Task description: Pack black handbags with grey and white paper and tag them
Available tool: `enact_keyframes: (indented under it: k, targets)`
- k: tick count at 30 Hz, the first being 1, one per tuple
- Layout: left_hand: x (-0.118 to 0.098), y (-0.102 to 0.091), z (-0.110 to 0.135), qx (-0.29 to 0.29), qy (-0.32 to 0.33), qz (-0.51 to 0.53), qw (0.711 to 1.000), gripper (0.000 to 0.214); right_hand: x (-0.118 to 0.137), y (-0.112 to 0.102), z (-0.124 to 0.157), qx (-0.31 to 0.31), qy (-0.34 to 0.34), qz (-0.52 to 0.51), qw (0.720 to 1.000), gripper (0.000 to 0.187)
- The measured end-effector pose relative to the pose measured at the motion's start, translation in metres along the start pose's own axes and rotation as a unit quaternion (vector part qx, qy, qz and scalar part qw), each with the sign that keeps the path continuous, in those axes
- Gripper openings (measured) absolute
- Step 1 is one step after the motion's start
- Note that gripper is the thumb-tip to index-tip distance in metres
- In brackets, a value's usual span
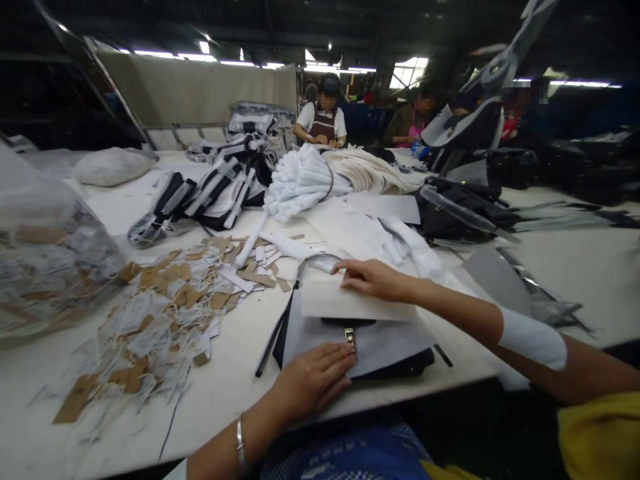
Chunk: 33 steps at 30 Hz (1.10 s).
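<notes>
A black handbag (417, 360) lies flat on the table before me, a pale grey sheet (305, 340) covering much of its front. Its metal clasp (349, 339) shows through. Across the upper part of the bag rests a white sheet (325, 303). My left hand (317, 377) presses its outstretched fingers on the lower front, just below the clasp. Over the white sheet's upper edge is my right hand (373, 279), index finger stretched out and apart from the others; nothing shows in its grasp. The bag's handle (320, 260), in clear wrapping, arches behind the sheet.
Loose paper tags with strings (165, 313) spread left, beside a clear plastic bag of tags (50, 260). Behind are a bundle of white rolls (305, 180), wrapped straps (200, 193) and black bags (460, 207). A co-worker (325, 117) works across the table.
</notes>
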<state>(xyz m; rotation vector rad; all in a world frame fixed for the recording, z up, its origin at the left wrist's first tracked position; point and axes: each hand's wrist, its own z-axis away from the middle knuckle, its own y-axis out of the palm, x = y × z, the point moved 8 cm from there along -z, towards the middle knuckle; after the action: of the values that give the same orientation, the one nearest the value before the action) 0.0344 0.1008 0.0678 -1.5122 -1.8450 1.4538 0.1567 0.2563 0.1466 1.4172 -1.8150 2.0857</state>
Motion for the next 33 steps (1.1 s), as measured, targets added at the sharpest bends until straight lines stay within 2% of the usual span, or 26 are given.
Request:
enact_keyframes:
  k: [2, 4, 7, 9, 11, 14, 17, 20, 24, 27, 33]
  targets:
    - [0.000, 0.003, 0.001, 0.003, 0.002, 0.010, 1.000, 0.040, 0.004, 0.029, 0.031, 0.051, -0.007, 0.033, 0.998, 0.035]
    - [0.001, 0.007, 0.002, 0.008, 0.007, 0.016, 1.000, 0.040, 0.005, 0.049, 0.056, 0.097, -0.028, 0.096, 0.990, 0.040]
    - [0.001, 0.008, 0.002, 0.012, 0.012, 0.017, 1.000, 0.041, 0.000, 0.057, 0.079, 0.134, -0.053, 0.171, 0.975, 0.058]
    - [0.000, 0.006, 0.001, 0.012, 0.014, 0.015, 1.000, 0.041, -0.002, 0.054, 0.086, 0.140, -0.063, 0.195, 0.969, 0.060]
    - [-0.001, 0.005, 0.001, 0.016, 0.012, 0.012, 1.000, 0.041, 0.004, 0.048, 0.088, 0.120, -0.075, 0.205, 0.968, 0.052]
    - [-0.001, 0.005, 0.001, 0.030, 0.004, 0.004, 1.000, 0.041, 0.022, 0.041, 0.090, 0.053, -0.094, 0.209, 0.972, 0.045]
    - [0.001, 0.009, 0.003, 0.048, -0.016, -0.007, 0.999, 0.043, 0.034, 0.052, 0.098, 0.042, -0.103, 0.228, 0.967, 0.044]
    - [0.003, 0.013, 0.005, 0.055, -0.033, -0.021, 0.998, 0.039, 0.028, 0.074, 0.110, 0.067, -0.103, 0.254, 0.959, 0.046]
    - [0.002, 0.018, 0.007, 0.053, -0.029, -0.035, 0.998, 0.036, 0.018, 0.090, 0.124, 0.053, -0.132, 0.245, 0.959, 0.050]
    - [0.000, 0.018, 0.009, 0.048, -0.015, -0.050, 0.997, 0.037, 0.013, 0.095, 0.129, 0.042, -0.154, 0.221, 0.962, 0.048]
    - [-0.010, 0.011, 0.011, -0.010, 0.056, -0.115, 0.992, 0.033, 0.011, 0.096, 0.133, 0.032, -0.176, 0.192, 0.965, 0.042]
